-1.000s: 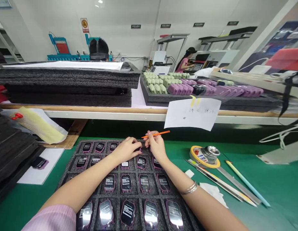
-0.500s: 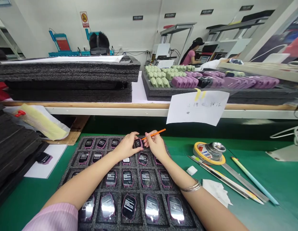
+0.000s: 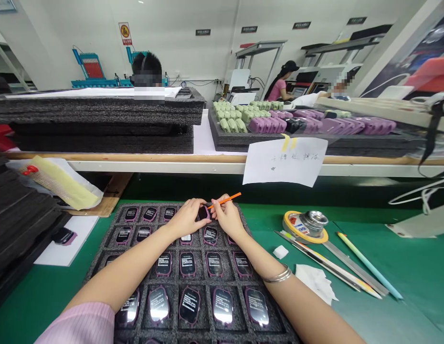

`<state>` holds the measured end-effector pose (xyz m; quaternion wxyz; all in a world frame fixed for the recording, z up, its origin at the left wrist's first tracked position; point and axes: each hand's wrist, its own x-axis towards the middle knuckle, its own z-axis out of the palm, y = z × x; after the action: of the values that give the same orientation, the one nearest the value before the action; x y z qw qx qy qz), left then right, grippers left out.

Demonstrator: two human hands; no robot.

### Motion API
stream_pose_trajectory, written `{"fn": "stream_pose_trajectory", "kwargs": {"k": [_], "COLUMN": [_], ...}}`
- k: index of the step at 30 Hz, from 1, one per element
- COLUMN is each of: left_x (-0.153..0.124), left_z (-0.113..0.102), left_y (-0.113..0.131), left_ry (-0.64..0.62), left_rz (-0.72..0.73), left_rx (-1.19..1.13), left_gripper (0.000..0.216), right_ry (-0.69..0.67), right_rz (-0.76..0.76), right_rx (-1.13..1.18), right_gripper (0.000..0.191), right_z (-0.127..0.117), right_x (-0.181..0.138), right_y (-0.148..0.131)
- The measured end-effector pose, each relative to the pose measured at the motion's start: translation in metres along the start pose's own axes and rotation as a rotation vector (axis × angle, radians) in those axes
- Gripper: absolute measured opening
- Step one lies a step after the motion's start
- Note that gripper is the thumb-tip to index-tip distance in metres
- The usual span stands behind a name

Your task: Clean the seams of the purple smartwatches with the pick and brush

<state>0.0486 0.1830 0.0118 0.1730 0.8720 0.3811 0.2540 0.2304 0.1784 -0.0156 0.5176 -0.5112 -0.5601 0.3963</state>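
Observation:
Above the back of a black foam tray [image 3: 204, 283], my left hand [image 3: 186, 219] grips a purple-framed smartwatch [image 3: 203, 213] between thumb and fingers. Its screen looks dark. From the right, my right hand [image 3: 227, 217] pinches a thin orange stick [image 3: 234, 196], whose lower end points at the watch's right edge. Whether the tip touches the frame is too small to tell. Several more purple-framed watches [image 3: 188, 264] lie face up in the tray's pockets, most with white text on their screens. My forearms hide some pockets.
Right of the tray lie a yellow tape roll [image 3: 289, 224] with a metal-topped container [image 3: 315, 220], a white cube [image 3: 280, 252], tissue [image 3: 315, 282], tweezers, a steel ruler and a pen [image 3: 368, 265]. A shelf [image 3: 164, 166] crosses behind. Foam stacks [image 3: 21, 229] stand left. Other people sit beyond.
The held watch has tilted slightly, and its screen has gone from showing light marks to dark. Both hands keep their grips. The view has turned a little to the right.

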Motion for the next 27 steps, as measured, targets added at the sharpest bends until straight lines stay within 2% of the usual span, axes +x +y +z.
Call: {"fn": "stream_pose_trajectory", "kwargs": {"k": [4, 6, 8, 12, 18, 24, 27], "left_x": [0.001, -0.003, -0.009, -0.027, -0.038, -0.038, -0.038], "left_z": [-0.005, -0.008, -0.011, -0.012, -0.013, -0.005, -0.002], "left_y": [0.004, 0.012, 0.024, 0.042, 0.038, 0.036, 0.038], "left_ry": [0.015, 0.004, -0.047, -0.155, -0.117, -0.071, -0.056], "left_rz": [0.036, 0.090, 0.169, 0.277, 0.197, 0.096, 0.033], "left_rx": [0.027, 0.044, 0.057, 0.079, 0.045, -0.020, -0.049], "left_gripper": [0.044, 0.032, 0.020, 0.018, 0.026, 0.028, 0.041], "right_ry": [0.058, 0.109, 0.144, 0.132, 0.100, 0.054, 0.001], "right_rz": [-0.007, -0.013, -0.012, -0.003, -0.018, -0.009, -0.004], "right_rx": [0.041, 0.075, 0.110, 0.163, 0.161, 0.117, 0.083], "right_gripper": [0.026, 0.027, 0.028, 0.030, 0.036, 0.051, 0.052], "right_z": [-0.001, -0.005, -0.010, -0.017, -0.018, -0.018, -0.018], "right_x": [0.000, 0.000, -0.003, -0.021, -0.052, -0.056, -0.057], "right_y": [-0.006, -0.010, -0.014, -0.019, -0.020, -0.022, -0.025]}}
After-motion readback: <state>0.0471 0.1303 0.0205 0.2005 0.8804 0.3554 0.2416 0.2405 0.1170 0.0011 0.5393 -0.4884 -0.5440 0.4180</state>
